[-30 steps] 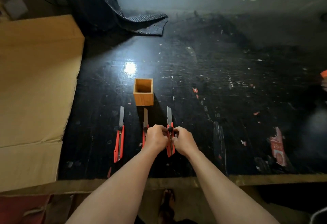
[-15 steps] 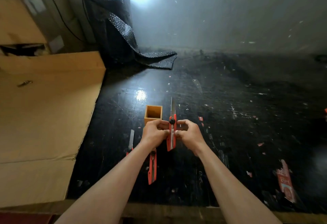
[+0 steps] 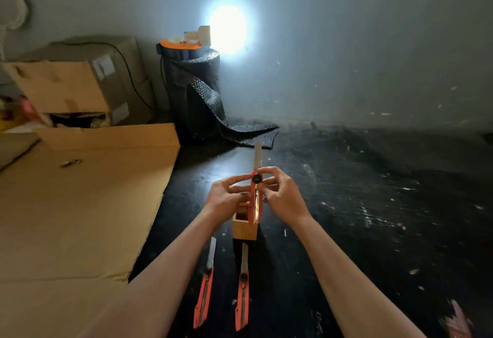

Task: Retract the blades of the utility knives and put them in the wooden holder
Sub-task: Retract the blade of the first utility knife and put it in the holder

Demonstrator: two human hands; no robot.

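Note:
I hold an orange utility knife (image 3: 255, 201) upright in the air, its blade still out and pointing up. My left hand (image 3: 226, 199) grips its body from the left. My right hand (image 3: 280, 196) pinches it from the right, fingertips at the black knob near the top. Just below and behind the knife stands the small wooden holder (image 3: 244, 228), partly hidden by my left hand. Two more orange utility knives lie on the black table nearer to me, one on the left (image 3: 205, 284) and one on the right (image 3: 242, 292), both with blades extended.
A large flat cardboard sheet (image 3: 80, 217) covers the table's left side, with cardboard boxes (image 3: 80, 84) behind it. A black roll of mesh matting (image 3: 194, 92) stands at the back by the wall. The scuffed black tabletop (image 3: 373, 217) spreads to the right.
Both hands lifted the knife off the table and raised it upright. The view tilted up, so the holder and the other two knives now sit lower in the frame.

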